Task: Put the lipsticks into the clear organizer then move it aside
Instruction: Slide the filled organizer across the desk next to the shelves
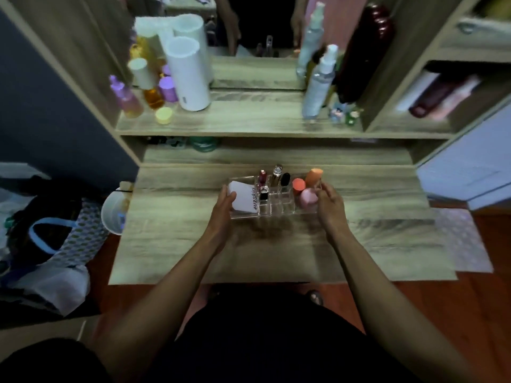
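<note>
clear organizer (pixel 272 201), lipsticks (pixel 276 176) already slotted upright, sits mid-table (pixel 171 239) with left hand (pixel 225 207) and right hand (pixel 330 205) each in a closed grip on an end, so the sideways move apparently remains, needing a level carry.

Organizer: clear organizer (pixel 272 207) on the wooden table (pixel 171 244)
Left hand (pixel 225 207): gripping its left end
Right hand (pixel 330 205): gripping its right end
Lipsticks (pixel 276 175): four, upright in the middle slots
Sponges (pixel 308 196): orange and pink, in the right compartment
White tube (pixel 244 199): in the left compartment
</note>
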